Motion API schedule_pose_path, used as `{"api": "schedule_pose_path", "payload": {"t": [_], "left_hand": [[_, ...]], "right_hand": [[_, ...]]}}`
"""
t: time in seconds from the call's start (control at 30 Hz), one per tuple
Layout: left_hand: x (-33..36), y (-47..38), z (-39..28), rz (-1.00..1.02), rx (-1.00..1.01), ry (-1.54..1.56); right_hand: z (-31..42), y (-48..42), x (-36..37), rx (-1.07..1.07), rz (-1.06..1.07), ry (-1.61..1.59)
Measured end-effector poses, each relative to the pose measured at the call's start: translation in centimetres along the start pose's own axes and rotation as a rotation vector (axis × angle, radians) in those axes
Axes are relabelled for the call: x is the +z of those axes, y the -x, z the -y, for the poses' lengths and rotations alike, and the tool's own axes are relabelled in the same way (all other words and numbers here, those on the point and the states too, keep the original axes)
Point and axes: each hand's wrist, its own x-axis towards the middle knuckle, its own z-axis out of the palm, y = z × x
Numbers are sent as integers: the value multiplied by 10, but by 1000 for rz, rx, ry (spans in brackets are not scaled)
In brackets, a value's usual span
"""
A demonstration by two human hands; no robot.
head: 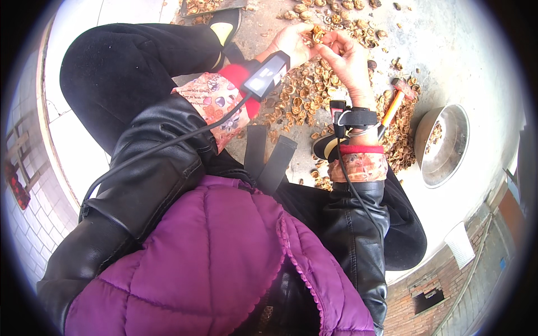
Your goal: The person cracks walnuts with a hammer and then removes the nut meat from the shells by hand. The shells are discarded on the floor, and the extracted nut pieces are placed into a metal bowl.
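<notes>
My left hand (294, 44) and my right hand (346, 56) meet above the shell-strewn floor near the top of the view. Between their fingertips is a cracked walnut (317, 34); the left fingers hold it from the left and the right thumb and fingers touch it from the right. Small bits lie in the left palm, too small to name. Below the hands, opened walnut shells (304, 96) are spread on the concrete floor. A hammer (395, 103) with a yellow-orange handle and reddish head rests on the shell heap, right of my right wrist.
Whole walnuts (351, 19) lie beyond the hands. A metal bowl (445, 147) with some pieces in it stands tilted at the right. A dustpan-like container (212, 6) holding shell bits is at the top left. Cables run along both forearms; my shoes flank the shells.
</notes>
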Motion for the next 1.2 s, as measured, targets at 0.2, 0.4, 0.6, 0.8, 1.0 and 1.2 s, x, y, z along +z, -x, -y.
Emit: {"api": "schedule_pose_path", "payload": {"t": [0.2, 0.4, 0.6, 0.8, 1.0, 1.2], "left_hand": [[6, 2, -3, 149, 51, -93], [5, 8, -8, 50, -12, -119], [8, 9, -5, 100, 42, -288], [0, 6, -8, 216, -79, -258], [-2, 6, -4, 129, -97, -221], [0, 7, -4, 112, -131, -163]], "right_hand": [[3, -1, 1, -20, 79, -112], [3, 0, -5, -38, -48, -165], [0, -2, -9, -51, -72, -33], [-5, -3, -13, 34, -116, -306], [-8, -2, -9, 61, -66, -341], [-6, -1, -12, 49, -30, -297]]}}
